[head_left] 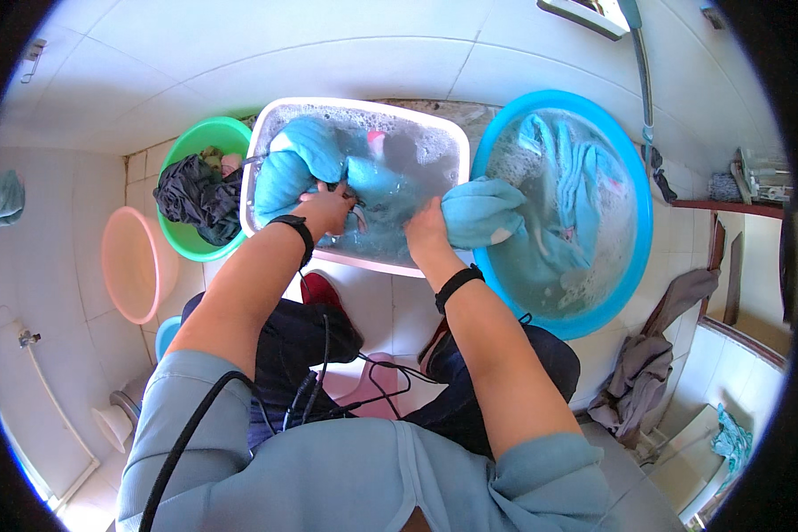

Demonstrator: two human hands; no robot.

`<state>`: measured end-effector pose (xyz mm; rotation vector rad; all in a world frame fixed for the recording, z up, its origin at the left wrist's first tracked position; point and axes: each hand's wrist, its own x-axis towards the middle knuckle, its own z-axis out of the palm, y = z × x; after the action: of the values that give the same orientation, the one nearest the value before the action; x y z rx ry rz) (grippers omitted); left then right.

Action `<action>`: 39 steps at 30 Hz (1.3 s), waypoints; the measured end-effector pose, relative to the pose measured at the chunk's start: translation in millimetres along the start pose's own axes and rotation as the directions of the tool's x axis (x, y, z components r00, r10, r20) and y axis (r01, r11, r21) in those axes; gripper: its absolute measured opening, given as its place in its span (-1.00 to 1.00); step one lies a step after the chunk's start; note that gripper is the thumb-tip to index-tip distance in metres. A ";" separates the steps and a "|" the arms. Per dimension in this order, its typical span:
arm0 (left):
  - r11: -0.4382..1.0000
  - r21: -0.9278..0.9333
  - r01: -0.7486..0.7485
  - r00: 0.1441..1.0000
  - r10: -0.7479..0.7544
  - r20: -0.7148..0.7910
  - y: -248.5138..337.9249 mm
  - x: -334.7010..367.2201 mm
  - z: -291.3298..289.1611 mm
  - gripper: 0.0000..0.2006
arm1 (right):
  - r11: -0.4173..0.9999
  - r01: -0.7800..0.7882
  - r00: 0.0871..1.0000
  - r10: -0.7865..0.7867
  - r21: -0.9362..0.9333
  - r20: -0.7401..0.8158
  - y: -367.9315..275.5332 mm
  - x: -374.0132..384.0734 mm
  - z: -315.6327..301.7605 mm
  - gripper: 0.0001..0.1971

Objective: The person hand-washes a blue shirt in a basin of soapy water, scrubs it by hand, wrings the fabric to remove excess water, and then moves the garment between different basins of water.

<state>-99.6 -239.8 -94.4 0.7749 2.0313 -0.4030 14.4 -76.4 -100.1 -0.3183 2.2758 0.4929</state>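
Note:
A white-and-pink rectangular basin (pixel 462 160) of soapy water stands before me. Thick light blue plush cloth (pixel 303 146) lies bunched on its left side, partly under the water. My left hand (pixel 328 213) is closed on this cloth, with some fingers hidden by it. At the basin's right rim, my right hand (pixel 427 229) grips a wet, bulging section of light blue cloth (pixel 483 213). That section hangs over the rim into a round blue tub (pixel 645 213), where more light blue cloth lies in cloudy, foamy water. Whether it is all one piece, I cannot tell.
Left of the basin is a green tub (pixel 173 232) with dark clothes (pixel 195 197) in it. An orange-pink basin (pixel 126 266) leans nearby. Black cables (pixel 324 372) hang over my lap. A pink stool (pixel 374 390) is between my legs. Brownish clothing (pixel 638 372) lies at right.

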 end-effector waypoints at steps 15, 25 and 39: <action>0.953 -0.111 -0.283 0.948 0.261 -0.183 -4.6 -9.6 5.5 -0.49 | 0.920 0.033 0.983 0.040 0.390 -0.178 24.8 -19.6 -18.2 -0.69; 0.192 -0.961 -0.199 0.973 -0.074 -0.216 45.2 -92.7 -43.1 -0.37 | -0.221 0.401 0.886 0.339 0.889 -0.316 89.4 -117.2 -64.3 -0.41; -0.970 -0.243 0.002 0.802 0.146 -0.580 53.4 -130.0 -70.5 -0.22 | -0.244 0.773 0.634 0.349 0.586 -0.690 58.9 -183.1 -103.4 -0.45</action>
<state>-56.9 -208.9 53.7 -0.3400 0.3316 2.2016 49.2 -55.9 114.5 -0.1041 2.2096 -2.2437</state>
